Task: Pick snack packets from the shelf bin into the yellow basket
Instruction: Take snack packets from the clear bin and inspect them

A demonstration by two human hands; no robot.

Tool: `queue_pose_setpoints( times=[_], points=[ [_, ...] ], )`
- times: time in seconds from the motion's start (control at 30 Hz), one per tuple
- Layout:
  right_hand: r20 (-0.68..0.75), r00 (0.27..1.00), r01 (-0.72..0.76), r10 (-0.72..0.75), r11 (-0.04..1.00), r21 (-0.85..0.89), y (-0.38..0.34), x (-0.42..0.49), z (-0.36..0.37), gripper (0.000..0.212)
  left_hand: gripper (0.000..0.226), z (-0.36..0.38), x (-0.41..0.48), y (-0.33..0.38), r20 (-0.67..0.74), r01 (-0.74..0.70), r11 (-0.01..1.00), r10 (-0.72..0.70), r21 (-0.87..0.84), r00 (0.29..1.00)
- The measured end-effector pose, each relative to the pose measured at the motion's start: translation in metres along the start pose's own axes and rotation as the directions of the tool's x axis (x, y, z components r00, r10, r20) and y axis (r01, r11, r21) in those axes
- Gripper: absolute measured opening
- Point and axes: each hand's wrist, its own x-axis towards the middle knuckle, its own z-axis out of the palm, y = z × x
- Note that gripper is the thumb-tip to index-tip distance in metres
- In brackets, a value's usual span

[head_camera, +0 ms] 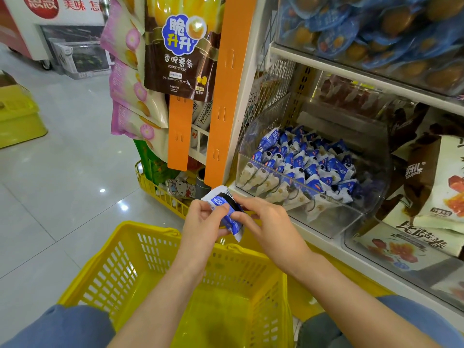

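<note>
While the yellow basket [160, 280] sits empty nearest the person, both hands meet just above its far rim: left hand [203, 222] and right hand [266, 222] each have their grip pinched on one blue-white snack packet [229, 217]. Looks light, crinkly, slick film; best held by its flat crimped ends. Beyond, the clear shelf bin [326, 222] holds many more.

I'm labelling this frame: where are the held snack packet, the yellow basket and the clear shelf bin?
snack packet [227, 217]: head view, blue front.
yellow basket [140, 228]: head view, far rim.
clear shelf bin [334, 217]: head view, front wall.
</note>
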Motion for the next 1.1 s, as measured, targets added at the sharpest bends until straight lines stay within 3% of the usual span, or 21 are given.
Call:
queue_pose_setpoints(
  times=[0.17, 0.43, 0.6, 0.77, 0.87, 0.93, 1.1],
  points=[
    [-0.028, 1.0, -0.001, -0.002, 0.996, -0.095, -0.0007, 0.0009, -0.0011, 0.03, 0.017, 0.0008, 0.0006, -0.0042, -0.004, -0.018, 1.0, 0.018, 0.023, 1.0],
    [0.054, 0.998, -0.004, 0.028, 0.913, -0.408, -0.0015, 0.0004, -0.0008, 0.031, 0.017, 0.0063, 0.0039, -0.0102, 0.007, -0.062, 0.986, 0.062, 0.156, 0.998],
    [-0.036, 0.994, -0.107, 0.101, 0.934, -0.342, -0.0015, 0.0028, 0.0006, 0.026, 0.019, 0.0071, 0.0033, -0.0086, 0.047, -0.082, 0.965, 0.072, 0.248, 0.996],
    [-0.023, 0.992, -0.127, 0.125, 0.988, -0.086, -0.001, 0.0039, 0.0059, 0.021, 0.022, 0.0021, 0.0036, -0.0071, -0.031, -0.063, 0.989, 0.068, 0.131, 0.997],
    [0.031, 0.984, -0.174, 0.174, 0.985, -0.017, -0.0002, 0.0027, 0.0083, 0.023, 0.028, -0.0007, 0.0038, -0.0049, -0.057, -0.073, 0.995, 0.077, 0.068, 0.995],
    [0.049, 0.986, -0.158, 0.161, 0.986, -0.056, -0.0003, 0.0019, 0.0066, 0.021, 0.033, -0.0012, 0.003, -0.004, -0.027, -0.072, 0.997, 0.073, 0.031, 0.997],
    [0.01, 0.999, -0.04, 0.047, 0.937, -0.346, -0.0012, 0.0025, 0.0, 0.024, 0.033, -0.0005, 0.0021, -0.002, 0.046, -0.053, 0.996, 0.05, 0.068, 0.998]
  ],
)
